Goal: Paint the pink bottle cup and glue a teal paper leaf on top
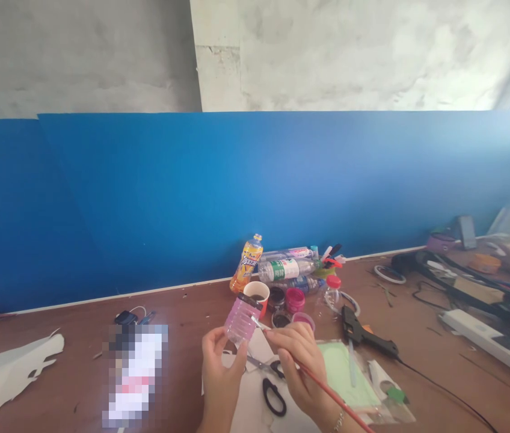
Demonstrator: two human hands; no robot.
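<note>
My left hand (219,367) is closed round the base of a small ribbed plastic bottle (240,320) coated in pink, held tilted above the brown table (79,367). My right hand (298,361) pinches a red-handled paintbrush (322,385); its tip rests on the bottle near the dark cap. Behind the bottle stands an orange paper cup (257,293). Small paint pots (294,299) sit beside the cup. Black-handled scissors (273,394) lie on white paper just below my hands.
Several plastic bottles (284,267) lean against the blue backboard (255,192). A black glue gun (363,334) and a green sheet in plastic (340,373) lie right of my hands. A white power strip (489,343), cables and tape rolls crowd the far right. White paper scrap (6,373) lies left.
</note>
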